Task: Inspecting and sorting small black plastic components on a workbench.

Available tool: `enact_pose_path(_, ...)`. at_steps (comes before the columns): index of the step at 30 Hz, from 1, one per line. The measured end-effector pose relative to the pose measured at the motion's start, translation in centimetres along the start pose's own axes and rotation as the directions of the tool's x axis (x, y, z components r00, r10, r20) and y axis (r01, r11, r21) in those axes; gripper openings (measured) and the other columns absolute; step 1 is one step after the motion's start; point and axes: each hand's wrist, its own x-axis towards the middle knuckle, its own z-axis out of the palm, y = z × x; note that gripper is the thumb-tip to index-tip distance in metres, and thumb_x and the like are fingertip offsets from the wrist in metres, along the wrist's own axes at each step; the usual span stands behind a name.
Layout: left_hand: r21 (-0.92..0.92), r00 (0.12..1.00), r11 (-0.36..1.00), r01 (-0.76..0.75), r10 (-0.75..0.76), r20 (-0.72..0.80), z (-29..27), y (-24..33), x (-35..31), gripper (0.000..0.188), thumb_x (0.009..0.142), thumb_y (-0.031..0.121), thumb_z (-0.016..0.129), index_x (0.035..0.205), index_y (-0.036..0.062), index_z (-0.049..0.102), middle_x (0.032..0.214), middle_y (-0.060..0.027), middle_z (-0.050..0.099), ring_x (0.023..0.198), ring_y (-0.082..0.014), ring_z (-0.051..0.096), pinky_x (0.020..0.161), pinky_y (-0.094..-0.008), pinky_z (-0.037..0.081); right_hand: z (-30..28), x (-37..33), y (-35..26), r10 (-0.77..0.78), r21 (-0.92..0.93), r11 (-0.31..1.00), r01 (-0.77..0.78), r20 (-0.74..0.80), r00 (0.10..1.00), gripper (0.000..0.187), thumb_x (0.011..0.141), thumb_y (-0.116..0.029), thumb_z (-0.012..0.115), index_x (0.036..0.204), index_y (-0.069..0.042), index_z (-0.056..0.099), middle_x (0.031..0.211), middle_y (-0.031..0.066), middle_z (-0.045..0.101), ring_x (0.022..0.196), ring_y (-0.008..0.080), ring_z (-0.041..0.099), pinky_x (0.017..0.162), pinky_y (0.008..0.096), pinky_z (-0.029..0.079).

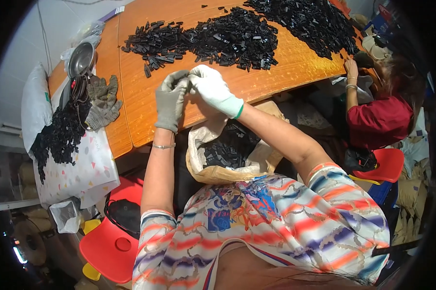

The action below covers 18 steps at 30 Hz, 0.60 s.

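Head view. Left hand (pixel 170 101), grey-gloved, and right hand (pixel 212 89), white-gloved, meet at the fingertips above the near edge of the orange wood-grain surface (pixel 256 84). Fingers curled inward, apparently pinching; whatever lies between them is hidden, so the grip itself cannot be told. Small black plastic parts (pixel 232 41) lie heaped just beyond the hands; a second black heap (pixel 310 24) sits farther right, a co-worker's hand (pixel 350 67) near its edge. Below the forearms, an open-topped sack (pixel 195 152) holds more black pieces (pixel 227 150).

Step in hand (judged): two-handed fingertip work on one small part. Next move seems to call for a light, steady pinch, with both hands kept close.
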Motion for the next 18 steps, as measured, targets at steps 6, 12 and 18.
enact_pose_path(6, -0.096, 0.998, 0.994, -0.048, 0.044, -0.043, -1.0, -0.9, -0.6, 0.013, 0.092, 0.007, 0.058, 0.102, 0.0001, 0.061, 0.093, -0.0025, 0.062, 0.075, -0.0084, 0.056, 0.070, -0.0218, 0.048, -0.9, -1.1, -3.2, 0.110, -0.130, 0.986, -0.103, 0.051, 0.993, 0.018, 0.086, -0.020, 0.060, 0.087, -0.002, 0.063, 0.070, 0.0065, 0.064, 0.062, 0.0122, 0.060, 0.058, 0.0290, 0.048)
enact_pose_path(12, -0.330, 0.998, 0.944, 0.019, -0.038, -0.052, -0.7, -1.0, -1.4, 0.023, 0.096, 0.018, 0.052, 0.113, 0.0028, 0.053, 0.092, -0.0061, 0.062, 0.078, -0.0125, 0.059, 0.071, -0.0244, 0.051, -1.7, -0.8, -3.5, 0.022, -0.160, 0.987, -0.009, 0.079, 0.997, 0.022, 0.087, -0.022, 0.062, 0.099, -0.003, 0.067, 0.075, -0.0001, 0.063, 0.063, 0.0040, 0.054, 0.056, 0.0214, 0.045)
enact_pose_path(18, -0.591, 0.950, 0.758, 0.276, -0.310, 0.046, -1.8, -2.4, -1.4, 0.025, 0.098, 0.018, 0.048, 0.117, 0.0021, 0.050, 0.083, -0.0024, 0.053, 0.068, -0.0075, 0.050, 0.058, -0.0190, 0.043, -0.9, -0.4, -2.7, -0.035, -0.207, 0.977, 0.059, 0.116, 0.993, 0.026, 0.085, -0.022, 0.059, 0.103, -0.005, 0.068, 0.096, 0.0106, 0.068, 0.087, 0.0205, 0.065, 0.077, 0.0304, 0.050)
